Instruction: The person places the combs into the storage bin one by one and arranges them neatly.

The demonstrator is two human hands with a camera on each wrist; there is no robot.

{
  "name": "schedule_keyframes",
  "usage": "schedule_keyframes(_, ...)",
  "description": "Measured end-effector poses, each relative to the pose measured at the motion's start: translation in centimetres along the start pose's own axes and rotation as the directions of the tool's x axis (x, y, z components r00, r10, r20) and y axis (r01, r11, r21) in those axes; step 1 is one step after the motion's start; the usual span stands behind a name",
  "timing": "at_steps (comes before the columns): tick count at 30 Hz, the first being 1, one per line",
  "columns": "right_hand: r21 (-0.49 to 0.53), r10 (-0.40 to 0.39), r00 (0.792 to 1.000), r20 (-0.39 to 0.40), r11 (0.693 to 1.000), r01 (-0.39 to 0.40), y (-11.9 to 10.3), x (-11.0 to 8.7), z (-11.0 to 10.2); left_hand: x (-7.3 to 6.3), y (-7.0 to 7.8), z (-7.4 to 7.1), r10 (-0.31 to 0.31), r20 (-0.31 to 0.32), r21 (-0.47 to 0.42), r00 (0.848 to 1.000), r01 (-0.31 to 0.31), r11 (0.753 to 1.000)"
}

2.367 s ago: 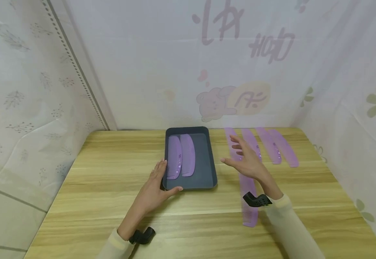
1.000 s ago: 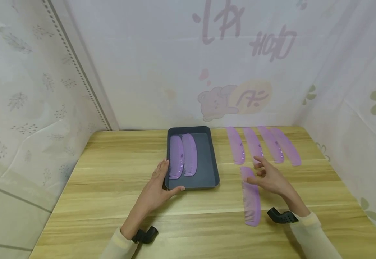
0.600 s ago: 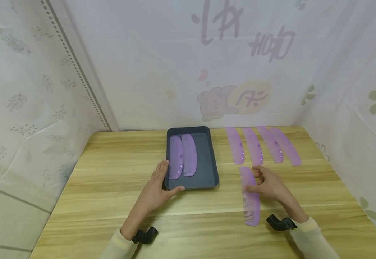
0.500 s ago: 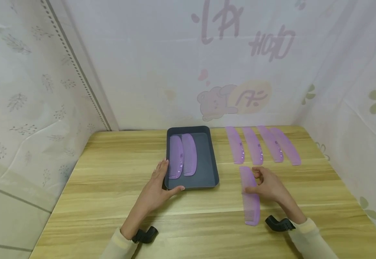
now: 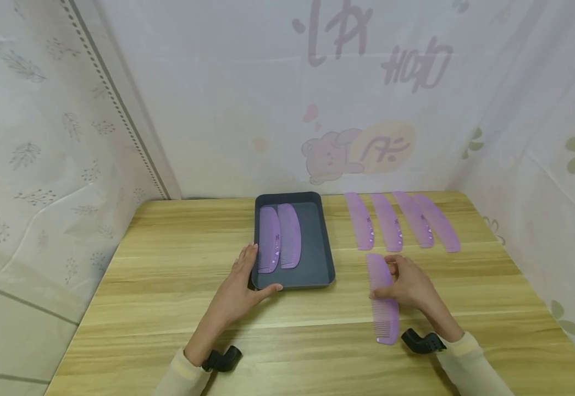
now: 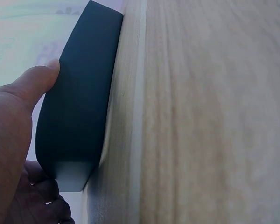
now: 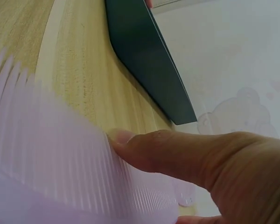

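My right hand (image 5: 411,286) holds a translucent purple comb (image 5: 387,322) on the right half of the table, thumb across the teeth and fingers at the spine. The right wrist view shows the thumb against the teeth of this comb (image 7: 60,149) close up. My left hand (image 5: 233,294) rests at the near left corner of a dark grey tray (image 5: 315,279), fingers extended along its side and thumb at the front rim. Two purple combs, a left one (image 5: 268,239) and a right one (image 5: 290,236), lie side by side in the tray's left half.
Behind the right hand several more purple combs lie in a slanted row, from a left comb (image 5: 360,223) to a far right comb (image 5: 438,224). The wooden table (image 5: 178,242) backs onto a printed cloth (image 5: 228,110), with cloth along both sides too.
My right hand has come from above the far combs down to the near comb, and its thumb and fingers have closed on it. The left hand stays at the tray.
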State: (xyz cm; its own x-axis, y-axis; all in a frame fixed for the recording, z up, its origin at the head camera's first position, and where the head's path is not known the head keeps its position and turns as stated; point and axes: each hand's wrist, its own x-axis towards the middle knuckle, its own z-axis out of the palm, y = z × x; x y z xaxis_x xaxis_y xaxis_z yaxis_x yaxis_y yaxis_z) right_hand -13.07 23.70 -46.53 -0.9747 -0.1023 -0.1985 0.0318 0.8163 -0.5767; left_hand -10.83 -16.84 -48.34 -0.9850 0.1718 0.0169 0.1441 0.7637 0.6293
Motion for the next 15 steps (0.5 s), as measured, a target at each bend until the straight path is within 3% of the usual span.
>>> schedule_keyframes(7, 0.07, 0.005, 1.0, 0.019, 0.997, -0.007, 0.2, -0.1, -0.4, 0.0, 0.0, 0.0, 0.001, 0.004, 0.006, 1.0, -0.001, 1.0)
schedule_keyframes(15, 0.238, -0.012, 0.996, 0.089, 0.971, -0.01, 1.4, 0.1, -1.5, -0.1, 0.0, 0.0, 0.003, 0.002, 0.007, 1.0, -0.003, 1.0)
